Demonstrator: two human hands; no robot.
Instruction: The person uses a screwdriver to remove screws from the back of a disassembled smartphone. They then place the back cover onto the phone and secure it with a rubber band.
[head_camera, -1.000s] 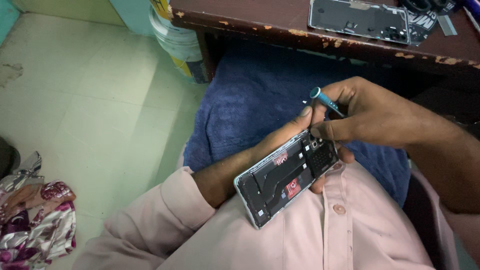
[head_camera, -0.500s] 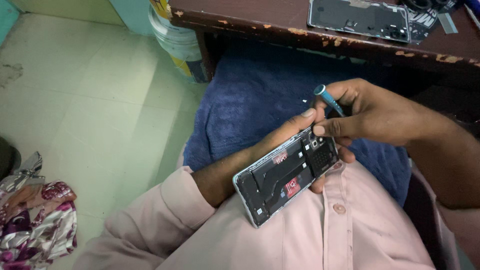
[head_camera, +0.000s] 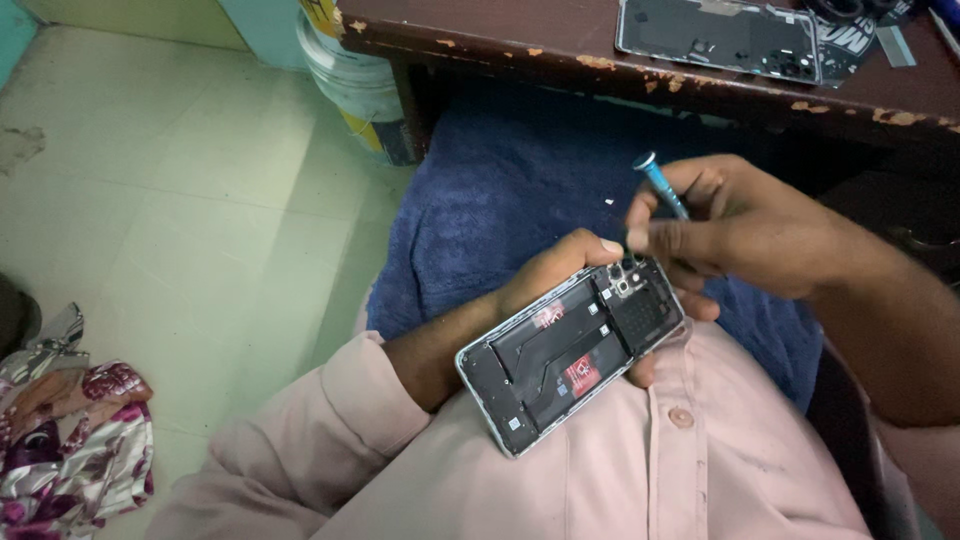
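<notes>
A pale green tiled floor (head_camera: 180, 200) spreads out to my left, and ahead of me runs the chipped edge of a dark wooden table (head_camera: 560, 40), with a white plastic bucket (head_camera: 350, 90) standing on the floor just beside its leg. I am sitting with a dark blue towel (head_camera: 500, 190) over my lap and my pink buttoned shirt (head_camera: 620, 470) filling the lower part of the view. My left hand (head_camera: 545, 285) is wrapped around an opened phone (head_camera: 575, 350) with its back off, my fingers curled behind it and my thumb pressed along its upper edge, so the phone lies tilted against my chest, its bared dark innards and two small red labels facing up. My right hand (head_camera: 740, 235) is closed in a pinch around a small blue-handled screwdriver (head_camera: 660, 185), held slanted, its handle end pointing up and away from me and its tip down at the camera corner of the phone; the tip itself is hidden behind my fingers. On the table, well apart from my hands, lies a flat dark phone back panel (head_camera: 720, 38). A crumpled flowered cloth (head_camera: 70, 440) sits on the floor at far left.
</notes>
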